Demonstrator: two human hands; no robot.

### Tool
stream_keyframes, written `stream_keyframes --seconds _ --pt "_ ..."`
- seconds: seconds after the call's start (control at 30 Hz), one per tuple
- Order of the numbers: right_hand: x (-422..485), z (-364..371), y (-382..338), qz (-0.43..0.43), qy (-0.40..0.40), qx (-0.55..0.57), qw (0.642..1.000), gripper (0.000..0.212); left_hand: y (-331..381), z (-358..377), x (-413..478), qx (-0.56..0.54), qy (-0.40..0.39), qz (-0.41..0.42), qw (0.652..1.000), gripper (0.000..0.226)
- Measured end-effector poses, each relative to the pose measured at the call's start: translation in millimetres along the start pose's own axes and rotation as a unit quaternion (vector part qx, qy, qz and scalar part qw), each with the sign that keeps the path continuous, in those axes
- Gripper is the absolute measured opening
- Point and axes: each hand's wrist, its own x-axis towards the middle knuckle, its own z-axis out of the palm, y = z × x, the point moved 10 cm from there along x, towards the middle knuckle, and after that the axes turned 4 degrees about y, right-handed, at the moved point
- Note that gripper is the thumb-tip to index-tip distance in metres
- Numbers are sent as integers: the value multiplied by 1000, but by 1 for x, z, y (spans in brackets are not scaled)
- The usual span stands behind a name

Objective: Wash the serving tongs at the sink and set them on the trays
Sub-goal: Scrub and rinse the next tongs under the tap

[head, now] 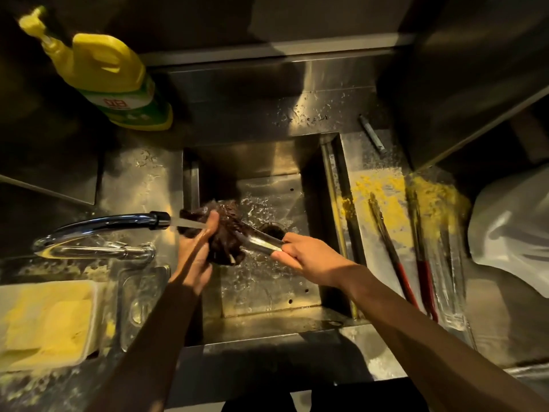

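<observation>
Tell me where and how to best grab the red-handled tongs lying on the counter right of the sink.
Grip the red-handled tongs by the red coated ends, the part nearest the person. They lie flat and lengthwise on the wet counter, working tips pointing away into yellow residue, so come from above at the near end. The right hand is closest but now holds the tongs being scrubbed.

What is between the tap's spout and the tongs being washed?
In the head view, a stream of water runs from the tap onto the left hand, which holds a dark scrubber around the tongs.
</observation>
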Motion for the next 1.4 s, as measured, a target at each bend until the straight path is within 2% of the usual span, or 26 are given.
stream_keyframes --seconds 0.07,0.17,0.27,0.4,0.47,0.53,0.57,0.6,0.63,0.7,0.77,0.83,0.93,1.0,1.07,1.17,1.23,1.33,1.4 --pt "-4 -3 3 0 -4 -7 1000 41 -1 1 3 42 -20 1 999 53" --pt "-6 -4 2 10 13 8 1000 48 -2 13 -1 84 -39 23 995 20" --pt "-4 -4 2 17 24 8 1000 53 -11 18 -2 81 -49 6 995 28" --pt "-10 -6 11 23 6 8 1000 49 -23 14 -2 171 -97 -9 980 27" --pt "-14 -7 16 21 -12 -11 1000 50 -16 14 -2 256 -122 19 959 37" --pt "-16 -7 21 24 -28 -28 999 52 -11 17 0 362 -142 46 920 43" --pt "-16 -8 22 27 -30 -29 999 52 -11 17 2 396 -145 52 905 45" --pt "-16 -9 23 32 -28 -25 999 52 -11 18 5 396 -141 61 905 44" --pt "-15 -10 23 36 -21 -14 999 51 -8 21 4 370 -131 70 917 39" --pt "-12 -9 19 41 4 15 999 50 -11 15 6 243 -68 55 966 25" --pt "-10 -5 14 33 24 51 998 48 -29 6 5 67 -17 -21 997 22" --pt "-9 -6 13 32 36 85 995 45 -48 6 2 -75 -20 -89 993 35" --pt "-15 -13 20 61 60 159 984 38 -53 1 1 -156 -30 -112 981 41" --pt "-18 -15 19 67 72 166 981 40 -53 -1 2 -209 -49 -125 969 44" --pt "-19 -11 17 74 61 150 984 44 -48 6 -3 -205 -90 -129 966 47" --pt "-22 -5 8 75 64 165 981 44 -49 24 -11 -160 -146 -138 967 32" --pt "-23 2 -4 65 51 179 980 44 -54 28 -11 -137 -127 -143 972 26" --pt "-19 4 -17 57 43 138 988 45 -56 32 -10 -90 -120 -134 980 33" --pt "-17 -6 -14 53 60 115 990 45 -47 36 -12 -44 -132 -101 985 18"
